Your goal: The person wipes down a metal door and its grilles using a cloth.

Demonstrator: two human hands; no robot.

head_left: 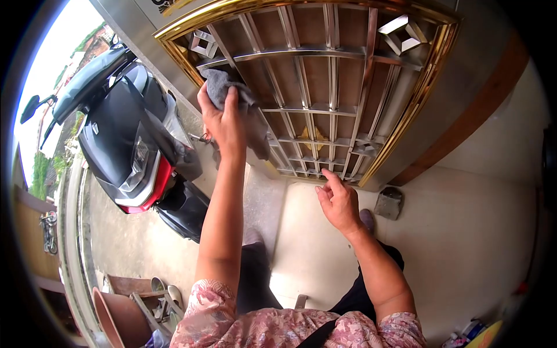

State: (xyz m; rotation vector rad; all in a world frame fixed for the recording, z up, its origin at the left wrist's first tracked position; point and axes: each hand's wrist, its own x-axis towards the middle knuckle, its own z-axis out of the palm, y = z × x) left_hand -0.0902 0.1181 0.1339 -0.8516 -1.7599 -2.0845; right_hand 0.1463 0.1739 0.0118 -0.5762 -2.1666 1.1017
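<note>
A metal door (348, 110) with silver bars, brown panels and a shiny gold frame fills the upper middle of the view. My left hand (225, 124) grips a grey cloth (250, 119) against the door's left side, near the gold edging, and the cloth hangs down over the bars. Lower down, in front of the door's bottom part, my right hand (338, 200) holds nothing; its index finger is stretched out and the others are partly bent.
A dark scooter (125, 133) with a red tail light stands at the left. A grey block (389, 203) rests on the floor by the door. At the bottom left are a brown bucket (119, 319) and a wooden stool or frame. Various items lie at the bottom right.
</note>
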